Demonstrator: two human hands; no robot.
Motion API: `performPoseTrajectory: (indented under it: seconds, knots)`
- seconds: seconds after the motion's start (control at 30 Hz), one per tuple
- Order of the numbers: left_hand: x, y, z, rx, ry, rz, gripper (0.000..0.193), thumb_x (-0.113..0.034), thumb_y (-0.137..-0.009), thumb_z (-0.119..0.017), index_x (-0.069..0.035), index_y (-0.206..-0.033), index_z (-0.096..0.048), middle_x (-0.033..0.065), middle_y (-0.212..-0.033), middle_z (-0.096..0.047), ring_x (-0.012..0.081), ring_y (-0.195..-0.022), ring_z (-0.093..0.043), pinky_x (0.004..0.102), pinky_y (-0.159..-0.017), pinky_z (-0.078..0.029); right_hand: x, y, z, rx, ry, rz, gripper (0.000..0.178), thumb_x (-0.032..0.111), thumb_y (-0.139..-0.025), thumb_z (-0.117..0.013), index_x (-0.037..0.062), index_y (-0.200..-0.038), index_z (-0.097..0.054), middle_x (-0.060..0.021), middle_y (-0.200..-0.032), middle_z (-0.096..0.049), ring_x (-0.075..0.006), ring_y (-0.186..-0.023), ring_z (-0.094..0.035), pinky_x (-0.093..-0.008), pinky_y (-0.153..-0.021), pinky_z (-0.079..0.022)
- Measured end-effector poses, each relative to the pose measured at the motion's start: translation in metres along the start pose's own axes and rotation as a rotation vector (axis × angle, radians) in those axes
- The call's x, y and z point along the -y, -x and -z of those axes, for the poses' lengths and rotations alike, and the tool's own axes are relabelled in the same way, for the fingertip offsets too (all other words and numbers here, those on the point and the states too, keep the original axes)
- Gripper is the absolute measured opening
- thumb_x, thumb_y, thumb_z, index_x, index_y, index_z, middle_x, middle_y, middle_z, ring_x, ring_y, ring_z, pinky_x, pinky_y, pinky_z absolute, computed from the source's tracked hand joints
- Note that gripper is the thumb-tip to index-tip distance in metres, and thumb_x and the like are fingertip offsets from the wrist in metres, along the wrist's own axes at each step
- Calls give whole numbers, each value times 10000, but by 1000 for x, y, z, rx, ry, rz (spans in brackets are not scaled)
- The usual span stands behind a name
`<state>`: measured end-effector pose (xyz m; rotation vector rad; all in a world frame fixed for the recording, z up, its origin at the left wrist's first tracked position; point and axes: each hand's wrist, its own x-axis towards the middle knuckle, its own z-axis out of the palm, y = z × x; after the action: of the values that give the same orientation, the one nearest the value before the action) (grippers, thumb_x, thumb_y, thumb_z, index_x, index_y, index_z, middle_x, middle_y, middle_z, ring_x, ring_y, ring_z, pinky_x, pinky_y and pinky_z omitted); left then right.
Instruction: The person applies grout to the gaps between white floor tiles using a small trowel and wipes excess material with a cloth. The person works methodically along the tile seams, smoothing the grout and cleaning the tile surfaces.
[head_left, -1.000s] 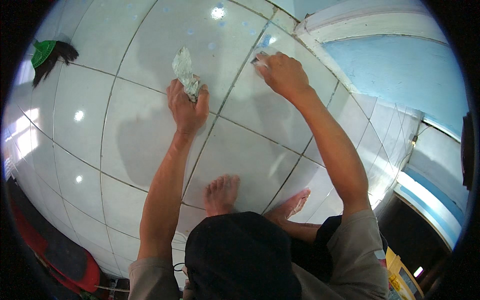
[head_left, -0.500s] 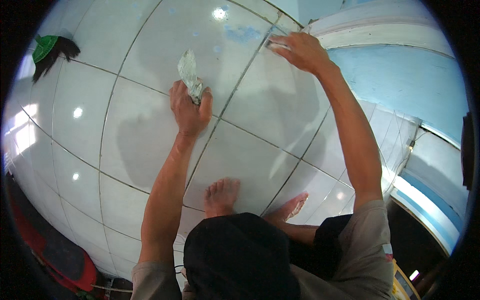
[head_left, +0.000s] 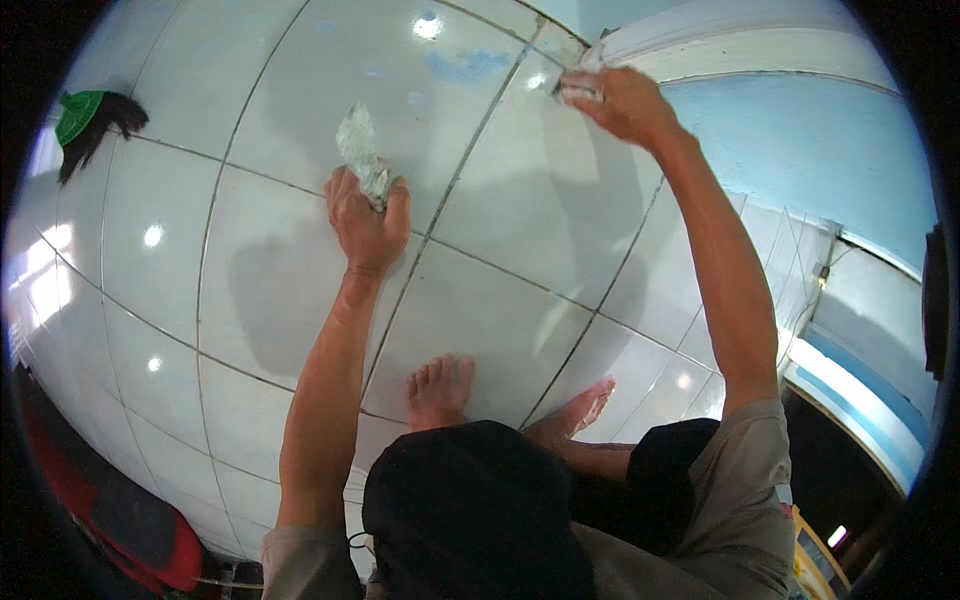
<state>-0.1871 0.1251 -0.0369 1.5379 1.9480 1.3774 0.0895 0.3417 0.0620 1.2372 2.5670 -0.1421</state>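
My left hand point(head_left: 362, 232) is closed around the gathered end of a crumpled, whitish plastic bag point(head_left: 358, 145), propped on the tiled floor. The bag's wider end sticks out ahead of the fingers. Farther out to the right, my right hand point(head_left: 635, 112) is closed on a small pale piece with a dark edge point(head_left: 584, 92), low over a white tile beside the wall base. My fingers cover much of that piece, so its kind is unclear. A dark joint line point(head_left: 470, 150) runs between the tiles, between my two hands.
Blue smears point(head_left: 467, 66) mark the tile ahead. A broom with a green head point(head_left: 80, 116) lies at the far left. The light blue wall ledge point(head_left: 800, 140) borders the right. My bare feet point(head_left: 440, 390) stand close in. A red and black object point(head_left: 140, 520) sits at lower left.
My right hand has slid a little to the right and nearer with the pale piece. The left hand keeps its grip on the bag; the whole view has shifted slightly.
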Motion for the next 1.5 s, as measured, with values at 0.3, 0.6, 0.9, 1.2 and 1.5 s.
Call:
performPoseTrajectory:
  seconds: [0.3,0.6,0.9,1.2,1.5]
  knots:
    - [-8,-5,-9,11,27,-24,175,-113,-789,-673,-43,-949,-656,82,-888,-631,293,-865,-552,416,-847,-412,10,-42,-10,-174,-54,-19,387,415,-995,-578,158,-1252,-711,-141,-1146,-728,-350,-1063,-685,-476,-958,-543]
    - [-2,0,2,32,-24,4,168,-108,-850,-643,-41,-1003,-661,111,-968,-648,318,-948,-578,432,-872,-427,25,46,-24,66,-145,-62,414,423,-998,-580,202,-1337,-666,-160,-1063,-716,-342,-986,-688,-470,-907,-541]
    - [-1,-1,-6,-6,53,-5,146,-151,-804,-670,-40,-896,-644,72,-876,-614,292,-877,-545,424,-835,-417,65,-13,-1,-321,-328,75,390,392,-967,-651,162,-1279,-700,-179,-1011,-728,-373,-954,-677,-442,-848,-537]
    - [-10,-5,-1,25,-16,79,174,-196,-833,-657,-30,-885,-642,103,-906,-612,328,-908,-535,451,-859,-413,48,71,-56,-115,-297,-124,362,355,-953,-646,188,-1272,-676,-141,-1054,-727,-363,-994,-683,-495,-857,-546]
    - [-12,-22,23,109,565,556,269,-259,-923,-643,2,-900,-703,45,-787,-638,147,-733,-556,320,-659,-429,184,44,-39,-212,-740,-167,566,378,-881,-714,139,-1376,-579,-177,-1081,-721,-412,-1029,-670,-499,-894,-532]
